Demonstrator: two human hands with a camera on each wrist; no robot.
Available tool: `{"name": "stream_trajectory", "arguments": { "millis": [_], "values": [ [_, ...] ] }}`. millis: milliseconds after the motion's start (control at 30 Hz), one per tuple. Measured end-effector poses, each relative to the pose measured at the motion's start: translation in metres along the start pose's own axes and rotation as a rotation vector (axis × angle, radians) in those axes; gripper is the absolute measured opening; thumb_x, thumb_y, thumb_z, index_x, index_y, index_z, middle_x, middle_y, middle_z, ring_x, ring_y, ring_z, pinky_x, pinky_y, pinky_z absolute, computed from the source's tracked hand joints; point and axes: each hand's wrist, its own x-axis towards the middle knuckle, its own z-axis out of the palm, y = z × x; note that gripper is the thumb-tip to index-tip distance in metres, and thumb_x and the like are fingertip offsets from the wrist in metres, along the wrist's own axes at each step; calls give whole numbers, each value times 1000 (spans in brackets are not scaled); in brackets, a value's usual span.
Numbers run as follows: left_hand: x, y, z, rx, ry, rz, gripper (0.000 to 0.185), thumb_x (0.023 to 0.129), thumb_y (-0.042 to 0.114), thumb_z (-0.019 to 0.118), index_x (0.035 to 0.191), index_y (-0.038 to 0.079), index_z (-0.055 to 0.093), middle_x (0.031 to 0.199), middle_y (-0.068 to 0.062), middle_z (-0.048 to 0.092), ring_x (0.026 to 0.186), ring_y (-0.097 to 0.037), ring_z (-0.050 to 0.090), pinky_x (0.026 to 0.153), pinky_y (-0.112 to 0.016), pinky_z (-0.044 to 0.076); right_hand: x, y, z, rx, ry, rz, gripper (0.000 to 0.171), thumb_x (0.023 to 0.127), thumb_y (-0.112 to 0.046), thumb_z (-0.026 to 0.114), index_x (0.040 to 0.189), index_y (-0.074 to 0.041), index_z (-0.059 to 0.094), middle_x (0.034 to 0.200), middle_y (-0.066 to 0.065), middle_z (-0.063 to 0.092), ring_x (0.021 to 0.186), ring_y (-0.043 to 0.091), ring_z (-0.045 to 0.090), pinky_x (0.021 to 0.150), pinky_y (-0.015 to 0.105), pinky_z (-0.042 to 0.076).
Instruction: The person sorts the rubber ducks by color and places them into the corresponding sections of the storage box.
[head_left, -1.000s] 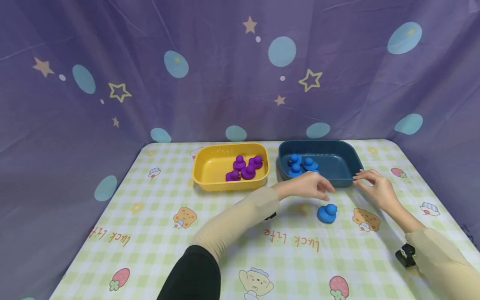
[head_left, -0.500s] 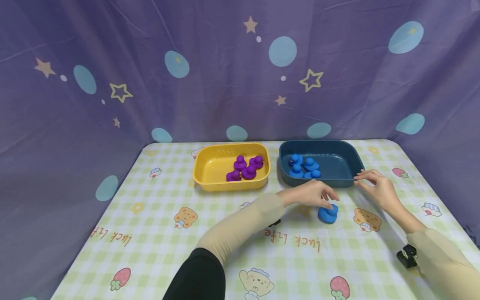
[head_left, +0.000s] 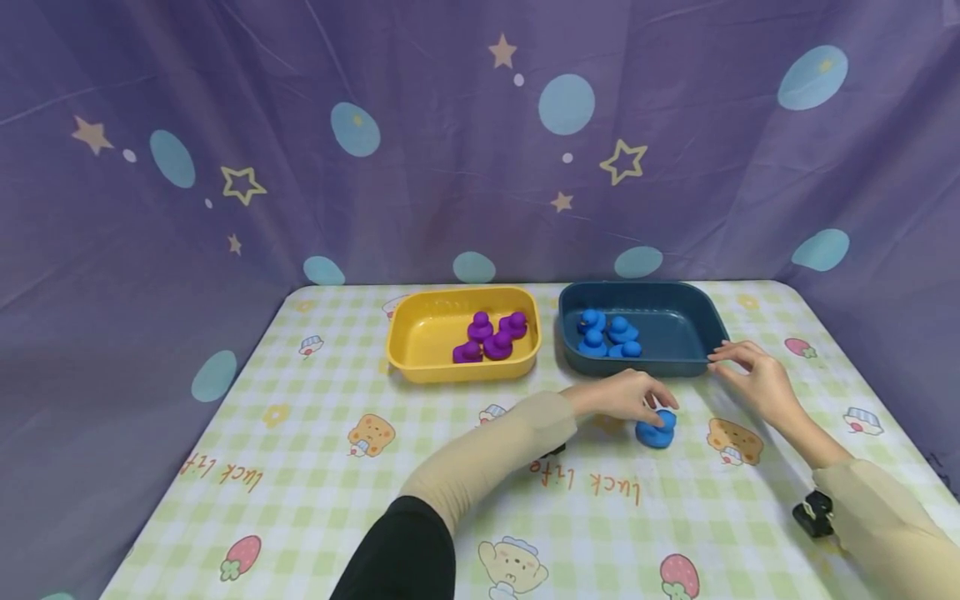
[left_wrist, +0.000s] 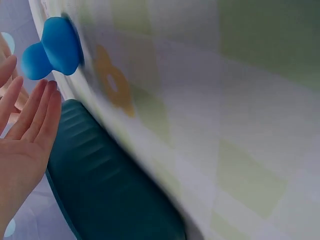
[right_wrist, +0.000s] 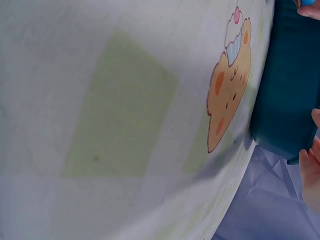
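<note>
A blue rubber duck (head_left: pixel 655 432) sits on the tablecloth in front of the dark teal basin (head_left: pixel 645 367). My left hand (head_left: pixel 622 394) reaches over it in the head view, thumb at the duck's head. In the left wrist view the left hand's fingers (left_wrist: pixel 37 112) are fairly straight, their tips just beside the duck's head (left_wrist: pixel 36 61); firm contact is unclear. My right hand (head_left: pixel 757 382) holds the basin's near right corner, thumb and fingers at the rim (right_wrist: pixel 292 161). Several blue ducks (head_left: pixel 606 333) lie in that basin's left part.
Left of the teal basin stands a yellow basin (head_left: pixel 420 372) with several purple ducks (head_left: pixel 491 337) in its right part. A checked tablecloth (head_left: pixel 322 508) with printed pictures covers the table. A purple curtain (head_left: pixel 450 167) hangs behind.
My left hand has moved slightly right and down, from above the loose blue duck to its head. The right hand has stayed at the basin's corner. The duck has not moved.
</note>
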Motion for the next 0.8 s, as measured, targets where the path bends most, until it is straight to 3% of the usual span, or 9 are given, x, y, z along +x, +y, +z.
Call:
{"name": "stream_trajectory", "arguments": {
  "millis": [133, 333, 500, 600, 800],
  "values": [
    [1, -1, 3, 9, -5, -5, 34, 82, 19, 64, 115, 13, 59, 111, 7, 61, 88, 2, 56, 71, -2, 39, 0, -13, -3, 39, -6, 19, 12, 78, -9, 67, 86, -1, 66, 94, 9, 58, 103, -10, 44, 83, -2, 32],
    [3, -3, 6, -3, -6, -14, 33, 82, 18, 64, 114, 14, 60, 110, 8, 61, 88, 2, 56, 70, -2, 40, -1, 29, 8, -17, 20, -32, 9, 77, -16, 68, 86, -15, 67, 93, -8, 56, 103, -15, 41, 82, -2, 32],
    [4, -4, 8, -18, -2, 1, 32, 81, 17, 64, 113, 12, 61, 107, 7, 62, 85, 3, 56, 70, -2, 40, -1, 40, 10, -27, 26, -50, 8, 78, -16, 68, 86, -16, 67, 93, -4, 57, 104, -15, 41, 82, -3, 32],
    [4, -4, 8, -13, 1, 6, 32, 81, 17, 64, 112, 13, 61, 106, 7, 63, 85, 3, 56, 70, -2, 40, 0, 29, 7, -29, 25, -40, 8, 77, -16, 69, 85, -14, 67, 92, -7, 56, 103, -15, 41, 82, -3, 32],
    [5, -6, 10, -1, 1, 18, 31, 82, 18, 64, 112, 13, 61, 106, 7, 63, 86, 3, 56, 71, -2, 40, 1, -15, -3, 61, -2, 8, 10, 77, -6, 67, 85, 0, 66, 92, 9, 58, 103, -8, 45, 83, -2, 32]
  ]
}}
